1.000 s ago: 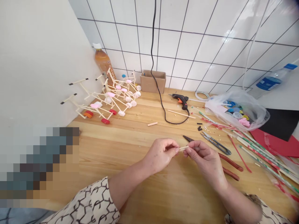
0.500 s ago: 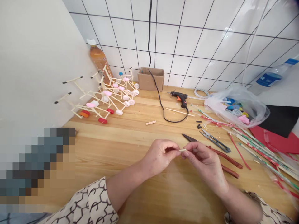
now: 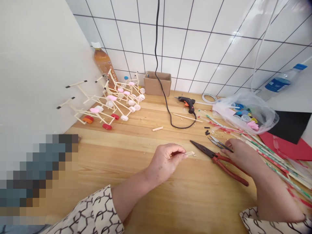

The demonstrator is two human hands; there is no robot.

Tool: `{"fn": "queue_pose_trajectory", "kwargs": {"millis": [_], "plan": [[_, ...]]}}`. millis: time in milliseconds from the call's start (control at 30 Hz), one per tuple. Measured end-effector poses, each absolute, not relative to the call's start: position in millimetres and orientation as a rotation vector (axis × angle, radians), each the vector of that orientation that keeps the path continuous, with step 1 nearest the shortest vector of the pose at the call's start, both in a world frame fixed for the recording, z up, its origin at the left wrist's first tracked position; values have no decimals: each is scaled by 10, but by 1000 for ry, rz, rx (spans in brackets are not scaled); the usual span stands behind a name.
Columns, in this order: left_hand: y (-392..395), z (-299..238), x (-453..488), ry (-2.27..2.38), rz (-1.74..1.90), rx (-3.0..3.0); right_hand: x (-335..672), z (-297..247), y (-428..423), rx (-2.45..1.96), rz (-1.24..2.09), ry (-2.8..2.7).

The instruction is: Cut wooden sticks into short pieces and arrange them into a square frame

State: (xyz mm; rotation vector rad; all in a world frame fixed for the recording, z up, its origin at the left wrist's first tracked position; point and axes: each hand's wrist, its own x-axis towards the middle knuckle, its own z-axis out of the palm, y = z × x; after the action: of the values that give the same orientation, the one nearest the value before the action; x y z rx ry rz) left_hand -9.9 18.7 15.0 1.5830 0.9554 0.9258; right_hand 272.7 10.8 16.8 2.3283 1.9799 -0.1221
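Observation:
My left hand (image 3: 165, 164) pinches a short, pale wooden stick piece (image 3: 189, 153) between thumb and fingertips, low over the table. A small crumb lies by the stick's far end. On the right, my right hand (image 3: 241, 155) is closed round the handle end of the thread snips (image 3: 216, 141), whose blades point away to the left. Below that hand lie the long-nose pliers (image 3: 207, 151) with red-brown handles, their jaws slightly left of the snips. My right palm faces down, so part of the snips' handle is hidden.
Stick frames with bottle-cap wheels (image 3: 107, 126) stand at back left near a drink bottle (image 3: 102, 60). A glue gun (image 3: 187, 103), cardboard box (image 3: 158, 84) and tape roll (image 3: 209, 98) are along the wall. Right are a bag of caps (image 3: 265, 113) and wrapped sticks (image 3: 278, 161).
My right hand has left the small stick piece and moved right onto the thread snips. My left hand stays nearly in place with the stick. The pliers are now more exposed.

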Motion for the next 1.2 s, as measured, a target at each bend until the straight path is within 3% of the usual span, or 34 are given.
{"fn": "queue_pose_trajectory", "kwargs": {"millis": [633,800,1067,1200], "plan": [[216,127,-100,910,819,1272,2569,218,184,2257,-283,1937],[218,152,-100,885,830,1246,2450,269,137,2503,-224,2101],[231,144,-93,910,835,1194,1946,392,-165,2255,-781,2763],[228,133,-95,894,827,1192,1820,357,-242,2215,-830,2891]]}}
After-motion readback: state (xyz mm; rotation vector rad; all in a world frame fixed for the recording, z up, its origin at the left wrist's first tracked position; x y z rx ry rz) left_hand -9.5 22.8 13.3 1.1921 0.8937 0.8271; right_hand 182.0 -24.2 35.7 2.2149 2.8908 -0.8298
